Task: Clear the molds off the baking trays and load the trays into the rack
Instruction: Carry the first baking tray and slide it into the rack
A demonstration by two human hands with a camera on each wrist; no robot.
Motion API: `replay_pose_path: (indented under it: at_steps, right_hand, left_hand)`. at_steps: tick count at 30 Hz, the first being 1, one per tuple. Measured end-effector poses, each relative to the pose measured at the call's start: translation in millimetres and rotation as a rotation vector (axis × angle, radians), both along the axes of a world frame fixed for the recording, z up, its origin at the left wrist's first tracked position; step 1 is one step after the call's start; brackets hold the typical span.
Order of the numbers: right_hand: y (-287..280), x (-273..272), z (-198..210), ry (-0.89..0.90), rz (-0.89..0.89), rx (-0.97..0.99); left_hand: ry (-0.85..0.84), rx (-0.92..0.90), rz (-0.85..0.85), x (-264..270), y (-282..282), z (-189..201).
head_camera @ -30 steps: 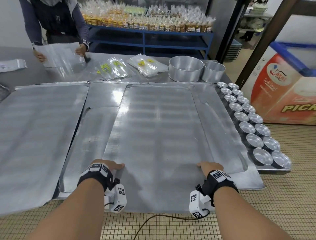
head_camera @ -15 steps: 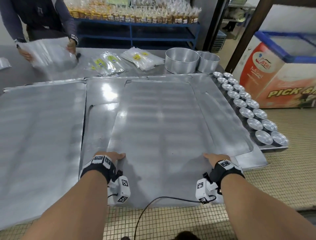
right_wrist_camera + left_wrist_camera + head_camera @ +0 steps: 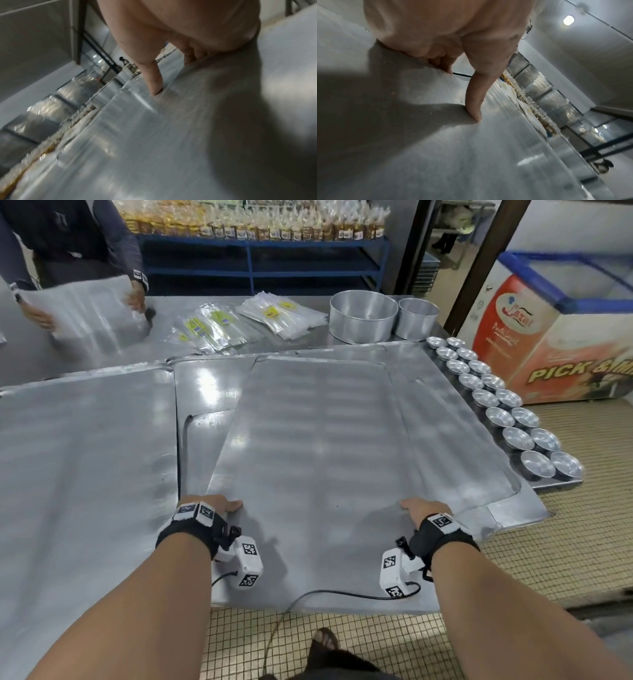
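Now my left hand [image 3: 215,504] at 9 o'clock and right hand [image 3: 419,508] at 3 clamp the top tray's [image 3: 318,446] edges, thumbs on top, so it lifts level, clear of the molds [image 3: 507,419].

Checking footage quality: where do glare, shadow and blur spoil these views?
Head view: glare patch on the lower silver baking tray, another person's plastic sheet motion-blurred. Left wrist view: hand's shadow darkens the top tray. Right wrist view: background smeared, shadow at right.

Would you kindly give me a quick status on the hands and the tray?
Both hands, left hand and right hand, grip top tray at its side edges. Tray bare, overhanging table edge. Molds parked right, clear.
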State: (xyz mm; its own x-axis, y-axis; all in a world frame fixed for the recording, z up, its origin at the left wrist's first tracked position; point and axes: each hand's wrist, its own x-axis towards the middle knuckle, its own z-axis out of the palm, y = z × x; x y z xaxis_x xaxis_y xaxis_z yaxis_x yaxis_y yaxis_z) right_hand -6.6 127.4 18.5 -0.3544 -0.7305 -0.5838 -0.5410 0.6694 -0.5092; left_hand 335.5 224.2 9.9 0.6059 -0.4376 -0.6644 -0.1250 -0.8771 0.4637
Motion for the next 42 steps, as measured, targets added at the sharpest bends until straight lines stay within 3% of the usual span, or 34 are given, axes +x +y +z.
replay_pose_path:
  at_steps: [8, 11, 18, 30, 42]
  right_hand:
    - [4.1, 3.4, -12.7, -0.136, -0.254, -0.019]
    - [10.5, 8.7, -6.1, -0.166, -0.305, -0.05]
    - [51.4, 36.6, -3.4, -0.147, -0.431, -0.141]
    - [170.4, 57.5, 5.8, -0.111, -0.768, -0.24]
    - [292.5, -16.0, 6.8, -0.175, -1.165, -0.351]
  left_hand:
    - [0.071, -0.019, 0.189, 10.0, -6.6, -21.1]
    - [0.086, -0.053, 0.267, 12.9, -2.4, -11.6]
    - [0.114, -0.202, 0.277, 46.9, 7.1, 0.6]
    - [0.155, -0.27, 0.08, 66.0, 9.8, 16.0]
    - [0.159, -0.276, -0.335, -39.5, 31.3, 29.4]
